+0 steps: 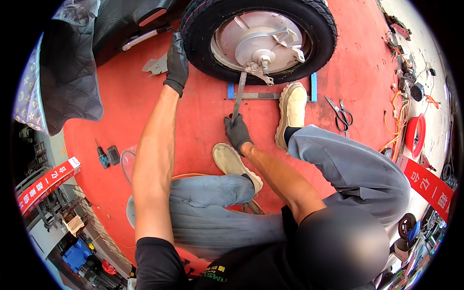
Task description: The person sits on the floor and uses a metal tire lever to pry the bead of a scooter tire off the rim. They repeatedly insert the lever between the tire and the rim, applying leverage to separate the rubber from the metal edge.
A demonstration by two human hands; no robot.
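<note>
Tyre (326,38) | silver hub (237,44) inside | left hand (177,66) alongside | right hand (237,133) grasping bar (239,94)

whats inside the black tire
A silver wheel hub sits inside the black tire, with an axle end sticking out. The right hand holds a metal bar reaching the tire's lower inner edge. The hub's interior and far side are covered.

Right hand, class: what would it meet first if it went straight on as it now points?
Ahead of the right hand, the blue-ended strip crosses its line first; if that lies too low, probably the tyre. Depth is unclear.
</note>
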